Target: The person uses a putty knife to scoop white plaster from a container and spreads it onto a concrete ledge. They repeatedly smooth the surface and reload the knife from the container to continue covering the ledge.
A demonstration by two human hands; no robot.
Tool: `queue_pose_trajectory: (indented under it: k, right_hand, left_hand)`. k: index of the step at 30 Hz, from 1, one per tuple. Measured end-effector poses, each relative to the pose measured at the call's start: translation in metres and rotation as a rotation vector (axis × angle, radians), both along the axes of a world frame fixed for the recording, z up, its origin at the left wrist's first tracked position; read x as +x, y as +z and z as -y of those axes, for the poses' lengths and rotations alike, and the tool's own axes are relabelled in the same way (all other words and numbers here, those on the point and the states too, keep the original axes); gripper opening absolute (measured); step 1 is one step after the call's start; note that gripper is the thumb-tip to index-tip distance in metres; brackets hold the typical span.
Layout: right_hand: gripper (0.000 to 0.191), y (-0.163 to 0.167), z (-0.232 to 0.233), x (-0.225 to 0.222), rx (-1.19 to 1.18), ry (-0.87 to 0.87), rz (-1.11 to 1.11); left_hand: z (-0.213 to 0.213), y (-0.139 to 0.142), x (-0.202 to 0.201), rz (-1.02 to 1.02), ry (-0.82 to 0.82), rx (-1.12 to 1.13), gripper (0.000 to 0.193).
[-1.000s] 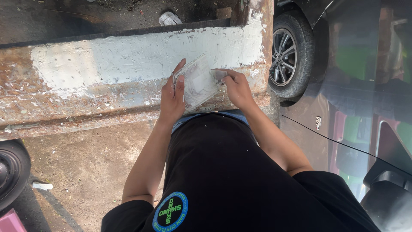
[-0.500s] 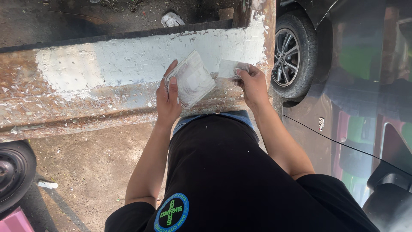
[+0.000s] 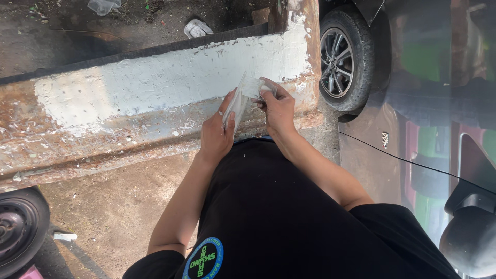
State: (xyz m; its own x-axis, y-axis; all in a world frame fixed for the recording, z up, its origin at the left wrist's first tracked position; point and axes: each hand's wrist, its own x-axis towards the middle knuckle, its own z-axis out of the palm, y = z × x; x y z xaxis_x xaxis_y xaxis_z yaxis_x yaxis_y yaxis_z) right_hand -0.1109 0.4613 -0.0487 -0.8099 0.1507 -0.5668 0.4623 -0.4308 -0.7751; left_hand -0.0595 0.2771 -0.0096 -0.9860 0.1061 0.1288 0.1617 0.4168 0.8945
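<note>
- Up against the rusty panel, both hands are busy on a pale, worn sheet of sandpaper, held edge-on just in front of the metal.
- Left hand clamps the sheet between thumb and flat fingers, palm turned inward.
- Right hand pinches the sheet's upper end, fingers curled tight, apparently folding or creasing it.
- Sandpaper sits off the surface, so it looks like preparation rather than rubbing.
- Rusty panel carries a broad grey-white filler patch, rough and speckled; by my reading the filling is done and most smoothing remains.
- Beyond that: a car wheel to the right, a dark tyre lower left, dusty ground underfoot.
</note>
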Motion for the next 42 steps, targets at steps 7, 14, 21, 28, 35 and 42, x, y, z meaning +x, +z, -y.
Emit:
queue_pose_trajectory:
  k: [7, 14, 21, 28, 35, 42]
  right_hand:
    - [0.033, -0.031, -0.013, -0.012, -0.124, -0.129, 0.059]
    - [0.026, -0.028, -0.064, -0.031, 0.594, 0.099, -0.130]
    - [0.040, -0.038, -0.040, -0.060, 1.333, 0.629, -0.853]
    - [0.040, -0.048, -0.047, -0.026, 1.441, 0.841, -0.888]
    - [0.043, -0.030, -0.044, -0.055, 1.455, 0.708, -0.923]
    - [0.042, -0.046, -0.040, -0.054, 1.534, 0.941, -0.936]
  left_hand:
    - [0.006, -0.023, 0.010, 0.135, 0.072, -0.140, 0.045]
    - [0.037, -0.032, 0.014, -0.035, 0.298, 0.015, 0.041]
    - [0.035, -0.018, 0.000, 0.022, 0.289, 0.066, 0.046]
    - [0.026, -0.016, 0.001, 0.107, 0.337, 0.076, 0.048]
    - [0.029, -0.019, 0.000, 0.078, 0.331, 0.093, 0.048]
    - [0.025, -0.018, -0.005, 0.049, 0.328, 0.061, 0.048]
